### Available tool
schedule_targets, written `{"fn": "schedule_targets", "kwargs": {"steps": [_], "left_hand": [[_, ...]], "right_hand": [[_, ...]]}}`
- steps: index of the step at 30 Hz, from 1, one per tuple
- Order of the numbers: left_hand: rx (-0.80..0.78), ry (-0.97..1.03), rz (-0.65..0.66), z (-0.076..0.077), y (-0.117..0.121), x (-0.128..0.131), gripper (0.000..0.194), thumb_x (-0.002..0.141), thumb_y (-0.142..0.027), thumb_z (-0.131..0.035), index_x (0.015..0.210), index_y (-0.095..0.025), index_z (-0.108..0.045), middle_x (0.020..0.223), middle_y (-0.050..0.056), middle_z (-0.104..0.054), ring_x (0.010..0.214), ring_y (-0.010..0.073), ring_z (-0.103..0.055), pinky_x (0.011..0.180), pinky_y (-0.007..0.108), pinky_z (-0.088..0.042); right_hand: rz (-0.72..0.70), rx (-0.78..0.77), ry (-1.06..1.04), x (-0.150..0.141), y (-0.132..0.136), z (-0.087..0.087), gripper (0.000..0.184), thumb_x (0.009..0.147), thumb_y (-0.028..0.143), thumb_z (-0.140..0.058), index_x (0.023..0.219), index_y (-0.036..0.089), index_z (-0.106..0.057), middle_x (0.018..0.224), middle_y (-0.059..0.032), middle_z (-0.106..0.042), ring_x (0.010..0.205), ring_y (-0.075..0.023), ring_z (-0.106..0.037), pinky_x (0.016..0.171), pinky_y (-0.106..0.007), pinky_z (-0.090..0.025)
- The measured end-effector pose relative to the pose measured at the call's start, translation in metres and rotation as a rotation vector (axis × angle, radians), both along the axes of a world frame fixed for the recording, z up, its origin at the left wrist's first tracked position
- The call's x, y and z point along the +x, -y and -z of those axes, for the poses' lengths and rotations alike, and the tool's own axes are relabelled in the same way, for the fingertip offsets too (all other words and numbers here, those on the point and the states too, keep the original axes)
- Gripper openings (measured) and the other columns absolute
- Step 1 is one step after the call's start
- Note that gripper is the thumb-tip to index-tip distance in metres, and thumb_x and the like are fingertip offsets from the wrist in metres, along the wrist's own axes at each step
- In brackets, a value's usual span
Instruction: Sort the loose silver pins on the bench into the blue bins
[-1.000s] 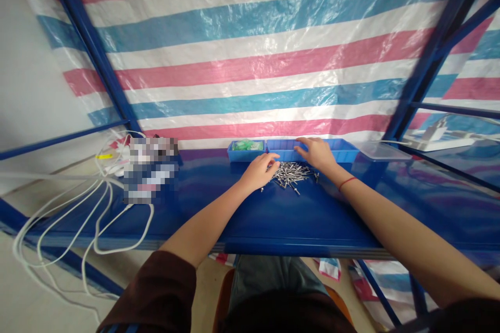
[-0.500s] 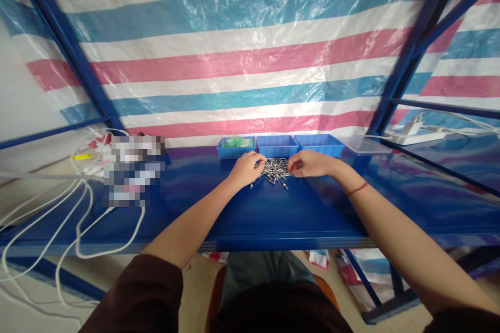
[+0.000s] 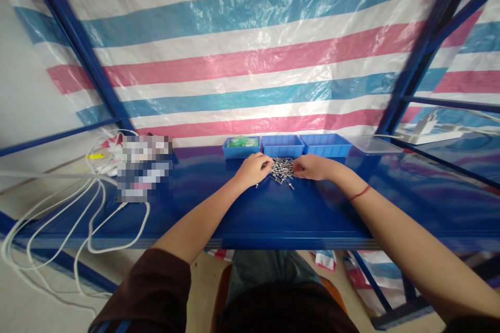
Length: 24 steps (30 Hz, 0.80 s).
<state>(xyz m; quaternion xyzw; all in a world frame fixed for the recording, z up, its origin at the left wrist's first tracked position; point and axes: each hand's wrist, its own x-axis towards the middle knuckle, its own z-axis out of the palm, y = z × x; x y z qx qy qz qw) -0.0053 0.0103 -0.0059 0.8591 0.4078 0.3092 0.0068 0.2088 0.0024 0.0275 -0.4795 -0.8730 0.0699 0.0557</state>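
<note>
Right hand [image 3: 312,167] lower, metal pieces [image 3: 282,169] between both hands [image 3: 254,170].

- what's behind the desk?
- a shiny plastic sheet [image 3: 250,52] with red, white and blue stripes, hung between blue metal posts [image 3: 74,41].
- and the desk [image 3: 250,218]?
- glossy dark blue, reflecting light, running across the middle of the frame.
- any bare wall?
- a pale wall [image 3: 23,83] at the left edge.
- and low down?
- beige floor [image 3: 203,281], with an orange-brown chair [image 3: 222,291] at bottom center.
</note>
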Motion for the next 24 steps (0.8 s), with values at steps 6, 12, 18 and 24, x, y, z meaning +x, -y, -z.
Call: {"fn": "schedule_targets", "kwargs": {"steps": [6,12,18,24], "left_hand": [[0.007,0.008,0.006,-0.002,0.002,0.001,0.020,0.083,-0.024,-0.047,0.090,-0.021,-0.065,0.094,0.004,-0.064,0.090,0.0184,-0.058,0.086,0.033,-0.044],[0.029,0.065,0.066,-0.003,0.004,0.004,0.021,0.080,-0.027,-0.053,0.098,-0.021,-0.062,0.091,0.004,-0.064,0.089,0.0176,-0.058,0.084,0.032,-0.045],[0.028,0.079,0.071,-0.004,0.007,0.006,0.021,0.080,-0.028,-0.055,0.098,-0.020,-0.062,0.089,0.003,-0.064,0.087,0.0173,-0.058,0.083,0.032,-0.045],[-0.040,0.216,0.084,-0.004,0.007,0.008,0.031,0.080,-0.034,-0.056,0.107,-0.019,-0.055,0.088,0.004,-0.065,0.083,0.0163,-0.060,0.081,0.031,-0.046]], "right_hand": [[0.034,-0.090,-0.068,0.015,0.000,-0.005,0.010,0.071,0.024,-0.058,0.063,0.018,-0.059,0.056,-0.0021,-0.061,0.049,-0.0142,-0.055,0.047,-0.024,-0.038],[0.043,-0.348,-0.355,0.026,0.001,-0.007,0.020,0.074,0.036,-0.057,0.075,0.016,-0.058,0.065,-0.0044,-0.064,0.049,-0.0129,-0.058,0.044,-0.022,-0.045],[0.054,-0.101,-0.343,0.018,0.002,-0.011,0.018,0.078,0.025,-0.049,0.083,0.016,-0.064,0.060,-0.0015,-0.061,0.044,-0.0109,-0.054,0.045,-0.023,-0.042],[0.018,-0.015,-0.584,-0.001,0.002,-0.006,0.019,0.079,0.026,-0.049,0.085,0.015,-0.063,0.061,-0.0022,-0.059,0.052,-0.0118,-0.054,0.049,-0.024,-0.046]]}}
